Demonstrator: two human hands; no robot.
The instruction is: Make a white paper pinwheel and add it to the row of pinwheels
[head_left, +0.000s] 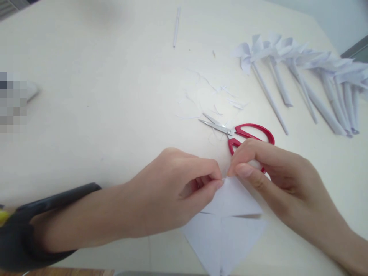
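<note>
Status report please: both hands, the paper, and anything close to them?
Left hand and right hand both pinch the folded white paper sheet at its top point. Red-handled scissors lie open just behind, partly under right hand.

The light is bright and soft, and the pale bench (86,115) looks washed out. Shadows are faint. The edges bend and look blurry.

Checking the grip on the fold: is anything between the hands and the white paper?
Nothing visible: the left hand and right hand pinch the folded white paper directly. The red scissors lie behind, apart.
</note>
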